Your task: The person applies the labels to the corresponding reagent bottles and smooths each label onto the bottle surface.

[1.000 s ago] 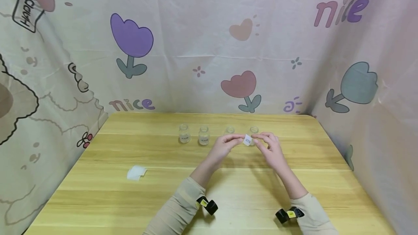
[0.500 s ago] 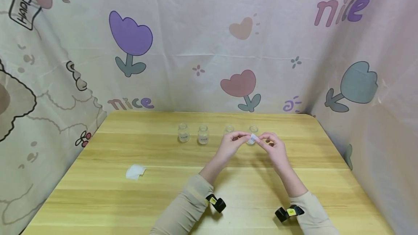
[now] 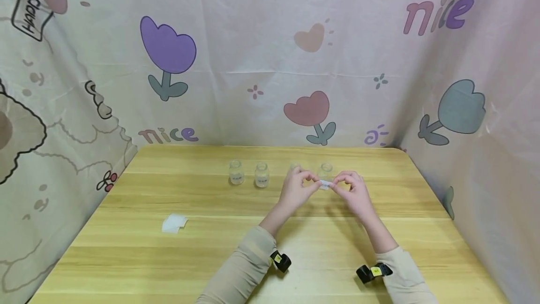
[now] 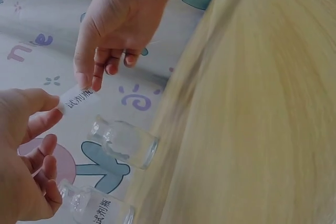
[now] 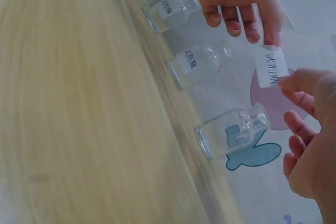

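A small white label (image 3: 325, 185) with dark printed characters is stretched between both hands. My left hand (image 3: 294, 190) pinches one end between thumb and index finger, and my right hand (image 3: 355, 197) pinches the opposite end. Just behind the label stands the rightmost clear glass bottle (image 3: 326, 169), which is bare of any label in the right wrist view. A labelled glass bottle (image 5: 199, 64) is beside it; in the head view my left hand covers most of that one. Further left stand two more labelled bottles, the outer bottle (image 3: 236, 172) and the inner bottle (image 3: 262, 175).
On the left part of the wooden table (image 3: 126, 257) lies a white piece of paper (image 3: 174, 223). A printed curtain (image 3: 236, 60) hangs behind the table and along both sides. Small black cameras (image 3: 281, 262) are strapped to both sleeves.
The left hand has moved right, closer to the right hand. The label has turned from tilted to nearly level and shifted slightly right, in front of the rightmost bottle.
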Demonstrator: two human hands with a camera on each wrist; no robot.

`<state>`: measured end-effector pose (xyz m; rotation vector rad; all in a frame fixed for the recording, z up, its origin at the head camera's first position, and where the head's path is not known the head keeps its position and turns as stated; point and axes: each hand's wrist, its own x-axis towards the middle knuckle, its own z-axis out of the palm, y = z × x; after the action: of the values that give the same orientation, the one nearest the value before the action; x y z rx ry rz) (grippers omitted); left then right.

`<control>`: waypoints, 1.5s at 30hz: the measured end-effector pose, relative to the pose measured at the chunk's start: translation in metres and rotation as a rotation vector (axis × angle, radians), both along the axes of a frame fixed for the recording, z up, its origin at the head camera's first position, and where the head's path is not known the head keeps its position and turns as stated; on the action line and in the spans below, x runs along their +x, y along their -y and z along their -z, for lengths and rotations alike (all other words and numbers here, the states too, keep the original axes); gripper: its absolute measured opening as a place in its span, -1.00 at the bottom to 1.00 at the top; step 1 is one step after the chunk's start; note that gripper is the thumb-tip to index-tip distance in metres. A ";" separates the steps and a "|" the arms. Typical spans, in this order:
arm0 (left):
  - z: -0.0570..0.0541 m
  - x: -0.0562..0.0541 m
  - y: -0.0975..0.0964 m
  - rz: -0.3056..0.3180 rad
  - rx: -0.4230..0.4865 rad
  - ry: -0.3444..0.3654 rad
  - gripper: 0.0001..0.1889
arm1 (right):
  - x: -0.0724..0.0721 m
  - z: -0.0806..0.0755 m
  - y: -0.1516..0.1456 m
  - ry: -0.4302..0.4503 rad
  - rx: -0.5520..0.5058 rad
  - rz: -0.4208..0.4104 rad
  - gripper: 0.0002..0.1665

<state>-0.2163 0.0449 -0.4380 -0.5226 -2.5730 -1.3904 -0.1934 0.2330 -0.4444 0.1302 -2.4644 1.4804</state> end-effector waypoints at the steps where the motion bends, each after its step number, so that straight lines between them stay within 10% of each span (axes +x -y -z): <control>1: 0.001 -0.001 -0.001 -0.005 -0.042 -0.011 -0.87 | 0.000 0.001 -0.001 -0.009 0.026 -0.004 -0.84; 11: 0.004 -0.001 -0.014 -0.035 -0.377 -0.078 -0.87 | -0.003 0.008 -0.003 -0.026 0.229 0.041 -0.89; 21: 0.010 -0.002 -0.024 -0.040 -0.331 0.068 -0.80 | -0.005 0.011 -0.005 0.068 0.276 0.046 -0.81; 45: 0.020 -0.006 -0.026 -0.015 -0.287 0.162 -0.68 | -0.007 0.016 -0.008 0.120 0.346 -0.007 -0.66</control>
<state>-0.2227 0.0707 -0.4583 -0.4450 -2.9221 -1.1047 -0.2003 0.2410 -0.4609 0.1183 -2.8001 1.0789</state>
